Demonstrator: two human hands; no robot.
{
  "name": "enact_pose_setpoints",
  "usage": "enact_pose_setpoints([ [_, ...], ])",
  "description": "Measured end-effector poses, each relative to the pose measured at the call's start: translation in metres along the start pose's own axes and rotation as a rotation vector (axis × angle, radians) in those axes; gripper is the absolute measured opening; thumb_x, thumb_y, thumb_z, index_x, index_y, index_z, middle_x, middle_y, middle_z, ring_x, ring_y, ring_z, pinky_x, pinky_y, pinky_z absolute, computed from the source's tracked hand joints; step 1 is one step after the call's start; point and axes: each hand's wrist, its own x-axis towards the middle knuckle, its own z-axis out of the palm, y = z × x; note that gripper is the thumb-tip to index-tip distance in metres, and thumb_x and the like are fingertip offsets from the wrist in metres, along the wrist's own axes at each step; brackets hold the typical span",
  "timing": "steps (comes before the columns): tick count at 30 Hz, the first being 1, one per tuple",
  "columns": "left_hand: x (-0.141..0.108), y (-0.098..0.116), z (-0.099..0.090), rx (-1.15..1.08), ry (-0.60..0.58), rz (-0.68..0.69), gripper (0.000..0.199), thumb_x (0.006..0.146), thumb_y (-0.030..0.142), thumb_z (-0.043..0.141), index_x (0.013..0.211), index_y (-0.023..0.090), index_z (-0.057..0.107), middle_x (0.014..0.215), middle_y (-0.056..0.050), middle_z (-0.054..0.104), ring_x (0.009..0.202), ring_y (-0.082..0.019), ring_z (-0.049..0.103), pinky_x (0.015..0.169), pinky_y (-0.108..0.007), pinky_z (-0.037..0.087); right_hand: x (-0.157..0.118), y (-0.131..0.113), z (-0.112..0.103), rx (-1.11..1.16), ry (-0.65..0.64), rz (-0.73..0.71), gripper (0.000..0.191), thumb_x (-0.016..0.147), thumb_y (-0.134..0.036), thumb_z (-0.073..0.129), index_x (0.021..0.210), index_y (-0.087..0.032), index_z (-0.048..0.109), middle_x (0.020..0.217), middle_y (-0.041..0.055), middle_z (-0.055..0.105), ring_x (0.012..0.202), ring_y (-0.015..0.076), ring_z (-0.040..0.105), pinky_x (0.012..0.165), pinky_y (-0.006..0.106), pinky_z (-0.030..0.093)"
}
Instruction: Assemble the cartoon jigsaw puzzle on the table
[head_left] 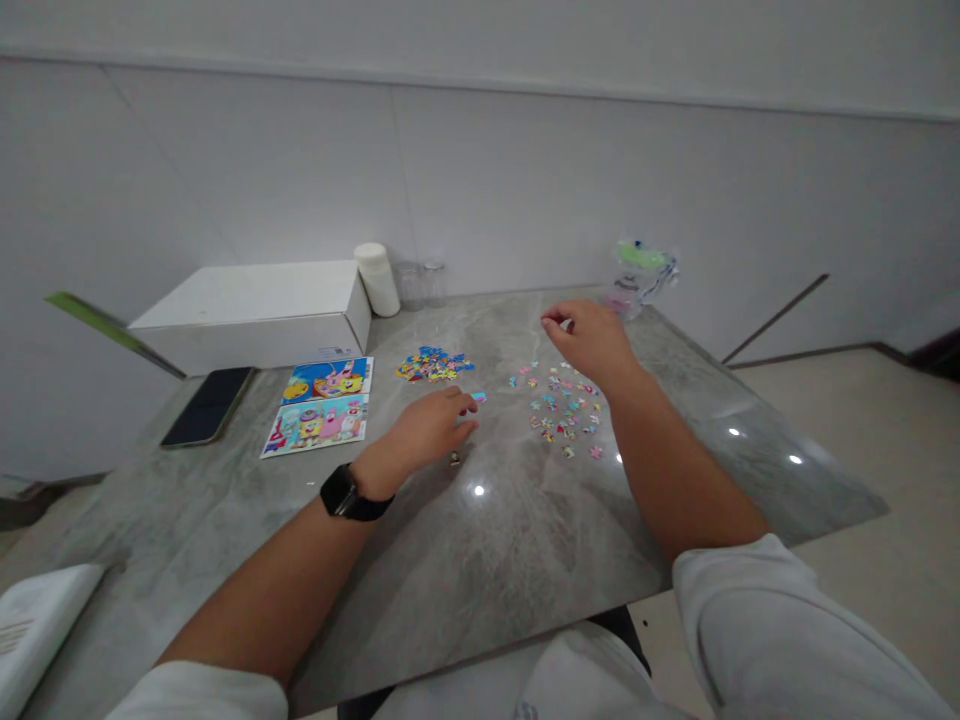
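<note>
My left hand (435, 425), with a black watch on its wrist, rests low over the table, fingers apart and reaching toward a small light-blue and pink joined bit of jigsaw puzzle (478, 397). A single puzzle piece (454, 458) lies just below that hand. Above the scattered pastel puzzle pieces (568, 405) hovers my right hand (589, 335), its thumb and fingertips pinched together; whatever they hold, if anything, is too small to make out. A heap of blue and yellow puzzle pieces (435, 364) lies beyond my left hand. Left of it is a cartoon picture sheet (321, 408).
A black phone (208, 406) lies at the left beside a white box (251, 310). Next to the box stand a white roll (377, 280) and two clear glasses (421, 285). A clear plastic bag (637, 278) sits at the far right edge of the grey table (480, 570).
</note>
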Motion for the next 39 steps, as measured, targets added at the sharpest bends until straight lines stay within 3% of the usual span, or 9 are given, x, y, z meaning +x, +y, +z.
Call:
enact_pose_setpoints([
  [4, -0.006, 0.035, 0.016, 0.042, -0.045, 0.131, 0.024, 0.103, 0.031, 0.061, 0.121, 0.019, 0.071, 0.121, -0.011, 0.071, 0.11, -0.026, 0.068, 0.096, -0.039, 0.054, -0.016, 0.024, 0.011, -0.064, -0.099, 0.029, 0.025, 0.1, -0.031, 0.059, 0.105, -0.02, 0.081, 0.103, 0.0101, 0.077, 0.095, 0.0246, 0.066, 0.091, 0.037, 0.049],
  [8, -0.007, 0.051, 0.023, 0.125, -0.094, 0.186, 0.02, 0.103, 0.03, 0.06, 0.115, 0.019, 0.071, 0.116, -0.011, 0.07, 0.106, -0.026, 0.067, 0.091, -0.039, 0.055, -0.047, 0.068, 0.036, -0.089, -0.152, 0.087, 0.025, 0.098, -0.032, 0.062, 0.106, -0.021, 0.082, 0.11, 0.012, 0.073, 0.094, 0.0237, 0.066, 0.092, 0.037, 0.05],
  [13, -0.003, 0.049, 0.035, 0.168, -0.09, 0.206, 0.019, 0.105, 0.029, 0.058, 0.114, 0.018, 0.071, 0.118, -0.011, 0.069, 0.108, -0.027, 0.067, 0.093, -0.04, 0.055, -0.076, 0.131, 0.057, -0.043, -0.055, 0.229, 0.028, 0.098, -0.029, 0.059, 0.111, -0.02, 0.081, 0.115, 0.0126, 0.07, 0.09, 0.0216, 0.066, 0.098, 0.039, 0.052],
  [18, 0.001, 0.038, 0.044, 0.175, -0.054, 0.218, 0.02, 0.107, 0.029, 0.055, 0.112, 0.019, 0.072, 0.115, -0.009, 0.07, 0.105, -0.025, 0.066, 0.091, -0.039, 0.053, -0.078, 0.172, 0.056, -0.044, -0.049, 0.298, 0.025, 0.094, -0.027, 0.06, 0.108, -0.02, 0.081, 0.108, 0.0106, 0.076, 0.09, 0.0223, 0.066, 0.094, 0.038, 0.051],
  [22, 0.003, 0.034, 0.046, 0.19, -0.054, 0.232, 0.026, 0.108, 0.03, 0.052, 0.103, 0.019, 0.075, 0.106, -0.01, 0.071, 0.1, -0.025, 0.065, 0.089, -0.039, 0.051, -0.076, 0.18, 0.053, -0.053, -0.102, 0.322, 0.026, 0.094, -0.027, 0.061, 0.108, -0.02, 0.081, 0.104, 0.0099, 0.078, 0.092, 0.0228, 0.068, 0.092, 0.037, 0.051],
  [32, 0.004, 0.037, 0.045, 0.145, -0.056, 0.213, 0.029, 0.108, 0.03, 0.051, 0.101, 0.019, 0.077, 0.099, -0.011, 0.071, 0.096, -0.026, 0.064, 0.088, -0.041, 0.05, -0.078, 0.156, 0.047, -0.053, -0.254, 0.221, 0.027, 0.097, -0.025, 0.062, 0.118, -0.02, 0.079, 0.112, 0.0098, 0.079, 0.097, 0.0208, 0.069, 0.094, 0.033, 0.051],
  [39, 0.003, 0.037, 0.046, 0.164, -0.072, 0.207, 0.028, 0.108, 0.03, 0.051, 0.103, 0.019, 0.076, 0.101, -0.01, 0.07, 0.098, -0.025, 0.065, 0.091, -0.04, 0.05, -0.079, 0.158, 0.048, -0.055, -0.293, 0.209, 0.028, 0.098, -0.024, 0.063, 0.12, -0.018, 0.078, 0.114, 0.0107, 0.079, 0.095, 0.0203, 0.069, 0.094, 0.033, 0.05],
])
